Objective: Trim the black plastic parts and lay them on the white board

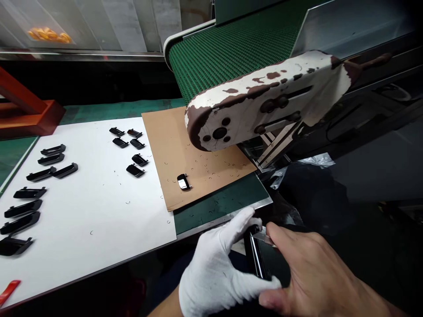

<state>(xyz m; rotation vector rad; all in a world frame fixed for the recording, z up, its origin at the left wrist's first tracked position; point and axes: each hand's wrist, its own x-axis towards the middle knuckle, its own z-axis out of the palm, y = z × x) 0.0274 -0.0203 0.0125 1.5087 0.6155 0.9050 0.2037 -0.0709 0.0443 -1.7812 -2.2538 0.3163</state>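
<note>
My left hand (218,264), in a white glove, grips a glossy black plastic part (256,257) between thumb and fingers, just off the table's front edge. My bare right hand (310,264) is closed on a small knife, whose short metal blade (263,238) meets the upper end of that part. The right thumb lies close to the gloved fingertips near the part's lower end. The knife's handle is hidden inside the right hand. A similar, smaller black part (183,182) lies on the brown cardboard (178,145) beyond my hands.
Several black parts (135,170) lie in groups on a white sheet (109,211). Dark curled shavings dot the sheet and cardboard. A green conveyor belt (231,53) with a chipped white end plate (264,88) overhangs the cardboard. At left are an orange-red stand (36,114) and a red object (9,290).
</note>
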